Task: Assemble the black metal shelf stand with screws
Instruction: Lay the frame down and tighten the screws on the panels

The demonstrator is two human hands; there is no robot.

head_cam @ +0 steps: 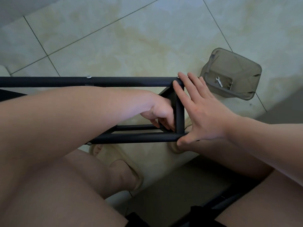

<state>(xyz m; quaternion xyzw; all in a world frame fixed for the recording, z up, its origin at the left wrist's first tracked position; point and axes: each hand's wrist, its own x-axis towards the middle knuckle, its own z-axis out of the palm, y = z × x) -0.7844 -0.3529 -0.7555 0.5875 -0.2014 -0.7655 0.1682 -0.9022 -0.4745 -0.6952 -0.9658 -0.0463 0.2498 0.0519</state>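
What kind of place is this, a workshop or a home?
Probably a home, on the floor: pale tiles, a soft slipper on the person's foot, and a plastic tub holding a small wrench near the black frame.

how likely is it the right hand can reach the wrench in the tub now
Probably yes: the right hand lies open against the frame, the open tub sits just beyond it, nothing covers the wrench.
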